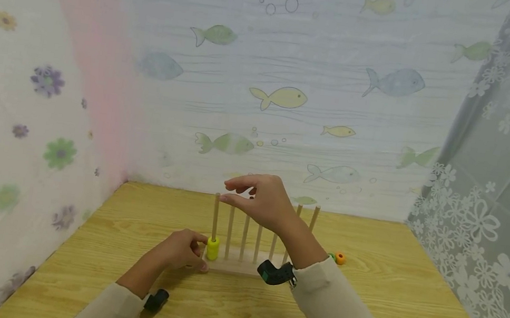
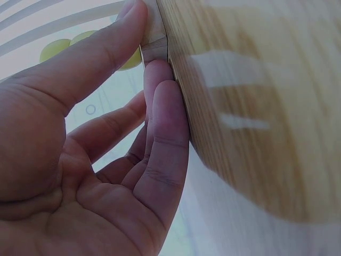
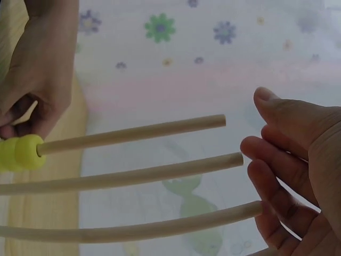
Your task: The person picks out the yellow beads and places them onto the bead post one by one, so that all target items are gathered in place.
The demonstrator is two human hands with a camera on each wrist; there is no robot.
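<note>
A wooden peg rack (image 1: 233,269) with several upright pegs stands on the table. Yellow beads (image 1: 212,248) are stacked at the foot of its leftmost peg (image 3: 138,134). My left hand (image 1: 183,250) holds the left end of the rack's base, thumb and fingertips against the wood in the left wrist view. My right hand (image 1: 265,200) is raised beside the top of the leftmost peg. Thumb and fingers are apart there, with nothing between them. My right forearm hides part of the rack's right side.
An orange bead (image 1: 340,258) and a green bead (image 1: 331,256) lie on the wood-grain table (image 1: 362,299) right of the rack, partly behind my right sleeve. A fish-patterned sheet (image 1: 289,78) hangs behind the table, and a flowered one (image 1: 60,153) on the left.
</note>
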